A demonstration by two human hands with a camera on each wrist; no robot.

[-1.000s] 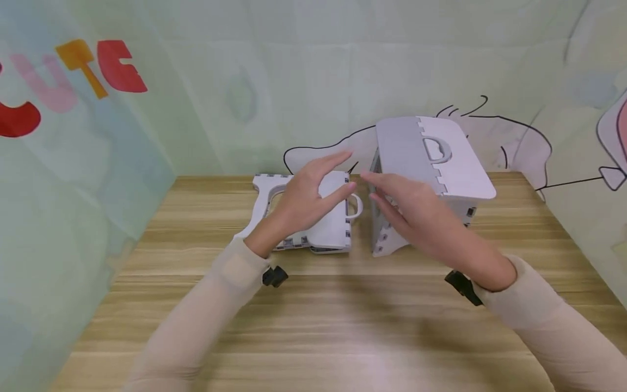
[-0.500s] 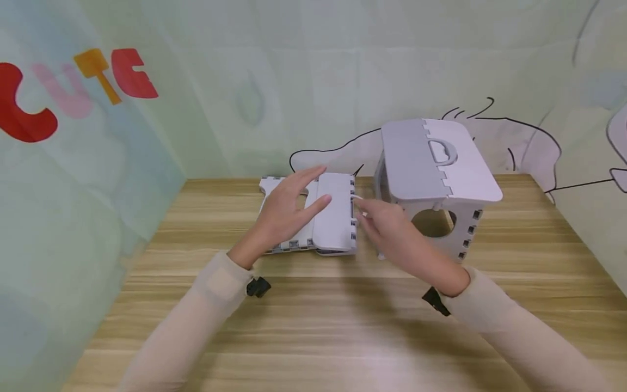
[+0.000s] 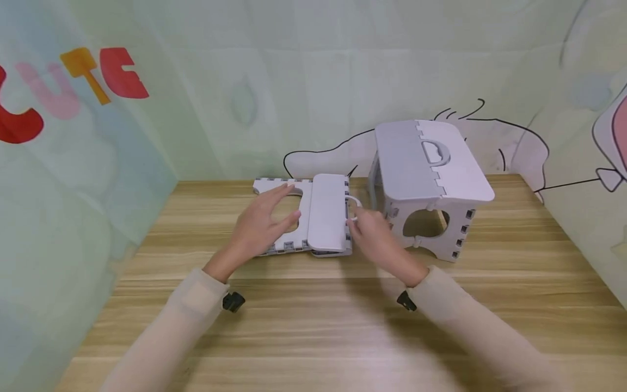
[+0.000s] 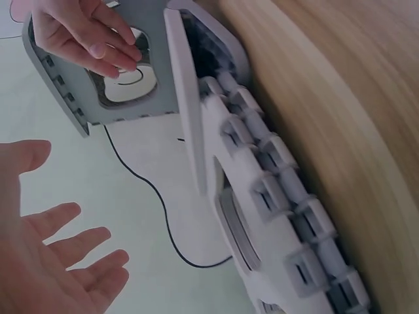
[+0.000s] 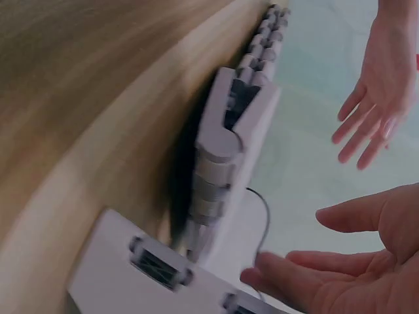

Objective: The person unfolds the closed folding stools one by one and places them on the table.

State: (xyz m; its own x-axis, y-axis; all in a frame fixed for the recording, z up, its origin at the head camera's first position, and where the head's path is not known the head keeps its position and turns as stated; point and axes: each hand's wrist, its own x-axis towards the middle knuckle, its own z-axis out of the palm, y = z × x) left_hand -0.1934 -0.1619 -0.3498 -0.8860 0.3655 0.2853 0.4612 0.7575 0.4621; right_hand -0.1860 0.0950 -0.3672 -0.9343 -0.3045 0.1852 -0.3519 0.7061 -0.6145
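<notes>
A white folding stool [image 3: 329,212] lies folded flat on the wooden table, its looped handle [image 3: 356,199] pointing right. Above its left part hovers my left hand [image 3: 254,227], fingers extended and thumb apart, holding nothing. My right hand [image 3: 376,235] is beside the handle, its fingertips partly hidden in the head view. In the right wrist view, that same right hand [image 5: 366,261] shows loose fingers with a gap to the thumb and nothing between them. The left wrist view shows the folded stool [image 4: 229,170] edge-on, with its hinge teeth.
A second folding stool [image 3: 409,160], grey and white, stands unfolded on its legs just right of my right hand. The wooden table [image 3: 313,321] stretches toward me. A printed cloth backdrop [image 3: 303,98] hangs behind and at both sides.
My left hand has drawn back left and down across the folded stool. The right hand has come from in front of the standing stool to the handle. Both stools stay in place.
</notes>
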